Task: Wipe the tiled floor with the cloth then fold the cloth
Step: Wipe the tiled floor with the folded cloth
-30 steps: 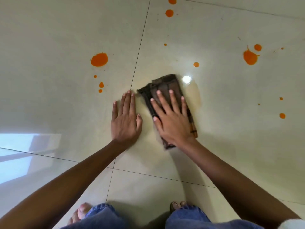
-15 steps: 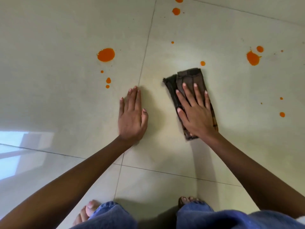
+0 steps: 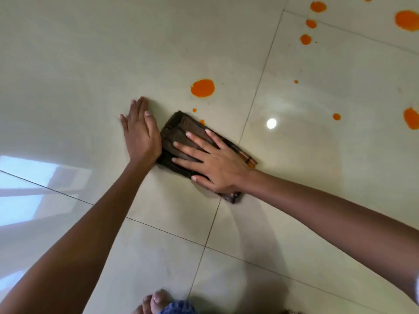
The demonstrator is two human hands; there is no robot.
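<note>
The folded brown cloth lies flat on the pale tiled floor, just left of a grout line. The right hand presses on top of it, palm down with fingers spread wide, gripping nothing. The left hand rests flat on the floor too, fingers straight and together, its thumb side touching the cloth's left edge. An orange blot sits near the cloth's far end, with two tiny spots between them, one right at the cloth's edge. More orange splashes dot the tiles at upper right. Bare toes show at the bottom edge
</note>
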